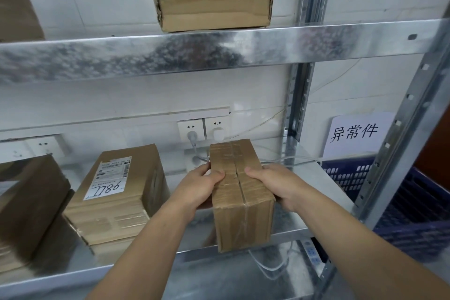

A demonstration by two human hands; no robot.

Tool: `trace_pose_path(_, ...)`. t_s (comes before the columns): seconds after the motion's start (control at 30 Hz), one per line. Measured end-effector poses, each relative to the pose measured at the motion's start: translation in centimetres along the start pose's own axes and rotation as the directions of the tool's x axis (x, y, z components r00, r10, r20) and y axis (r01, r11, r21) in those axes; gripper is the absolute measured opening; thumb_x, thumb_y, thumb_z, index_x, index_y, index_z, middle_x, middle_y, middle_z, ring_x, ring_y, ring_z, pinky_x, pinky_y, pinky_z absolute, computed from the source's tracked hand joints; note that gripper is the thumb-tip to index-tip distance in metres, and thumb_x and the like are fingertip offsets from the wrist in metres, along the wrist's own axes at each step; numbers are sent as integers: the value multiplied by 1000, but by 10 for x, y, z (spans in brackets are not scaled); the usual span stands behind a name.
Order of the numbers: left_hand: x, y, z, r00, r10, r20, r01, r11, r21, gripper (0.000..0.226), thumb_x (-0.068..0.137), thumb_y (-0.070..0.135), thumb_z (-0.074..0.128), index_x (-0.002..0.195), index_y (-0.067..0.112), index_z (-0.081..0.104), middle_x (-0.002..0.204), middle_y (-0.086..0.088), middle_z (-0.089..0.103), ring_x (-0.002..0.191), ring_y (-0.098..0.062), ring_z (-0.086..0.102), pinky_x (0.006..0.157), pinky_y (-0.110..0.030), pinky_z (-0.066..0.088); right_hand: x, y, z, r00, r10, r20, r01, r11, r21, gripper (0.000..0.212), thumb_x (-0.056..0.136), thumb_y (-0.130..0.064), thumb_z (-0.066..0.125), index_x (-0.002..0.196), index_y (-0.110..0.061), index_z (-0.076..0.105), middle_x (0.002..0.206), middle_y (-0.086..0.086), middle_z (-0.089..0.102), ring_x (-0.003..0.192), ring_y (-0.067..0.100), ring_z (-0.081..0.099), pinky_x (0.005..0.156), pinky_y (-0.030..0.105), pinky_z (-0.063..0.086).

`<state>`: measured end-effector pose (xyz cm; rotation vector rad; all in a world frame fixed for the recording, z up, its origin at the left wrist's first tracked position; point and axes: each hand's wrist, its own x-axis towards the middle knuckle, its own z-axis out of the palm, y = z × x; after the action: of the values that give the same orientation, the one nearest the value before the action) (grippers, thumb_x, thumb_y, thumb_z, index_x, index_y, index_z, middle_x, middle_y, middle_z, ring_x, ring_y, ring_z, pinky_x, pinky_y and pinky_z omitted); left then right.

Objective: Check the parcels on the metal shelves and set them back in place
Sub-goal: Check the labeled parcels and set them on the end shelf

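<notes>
Brown cardboard, taped down the middle seam: that's the small parcel (239, 178), and both hands have it. The left hand (197, 187) clamps the left long side and the right hand (275, 185) the right, each with a thumb pressed on the top face either side of the tape. The left fingers (203, 168) curl round the side wall; most of the right ones are hidden behind the box.

Here's the relation that matters. The parcel's long axis runs straight away from the person, towards the back wall. Its near end hangs out past the front lip of the middle metal shelf (323, 185), and its far end is already over the shelf surface. Whether that far end is touching metal, I can't tell.

Bare shelf lies directly ahead, just right of the labelled parcel (117, 190). So I'd call it a straight push inward along that axis, no turn needed, both hands equally placed to drive it.

One thing to watch: a white cable (287, 159) and the plugged wall sockets (203, 129) sit right behind the far end.
</notes>
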<state>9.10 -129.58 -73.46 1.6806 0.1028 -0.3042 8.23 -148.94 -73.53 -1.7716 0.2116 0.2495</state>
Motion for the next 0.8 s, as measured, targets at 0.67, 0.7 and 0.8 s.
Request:
trace_pose_path(0.67, -20, 21, -13, 978, 202, -51, -207, 971, -119, 28, 101, 27, 58, 128, 33, 57, 120, -2, 72, 113, -20, 67, 99, -40, 48, -24, -34, -13, 992, -124, -7, 118, 931, 345, 37, 106, -44, 50, 106, -15, 73, 100, -1, 79, 103, 18, 71, 95, 40, 56)
trace_pose_path(0.7, -19, 21, -15, 977, 209, -51, -214, 968, -132, 27, 100, 34, 58, 127, 31, 58, 120, -1, 72, 116, -22, 65, 104, -44, 46, -24, -36, -13, 993, -112, -25, 113, 919, 378, 39, 106, -45, 49, 103, -14, 72, 98, 1, 79, 102, 20, 71, 94, 42, 57)
trace_pose_path(0.8, -19, 24, -19, 978, 202, -51, -208, 961, -183, 49, 95, 56, 54, 133, 25, 57, 125, 1, 71, 121, -24, 64, 113, -51, 41, -25, -42, -14, 994, -98, -53, 111, 897, 427, 41, 106, -50, 47, 107, -14, 68, 103, 4, 75, 104, 24, 69, 93, 47, 57)
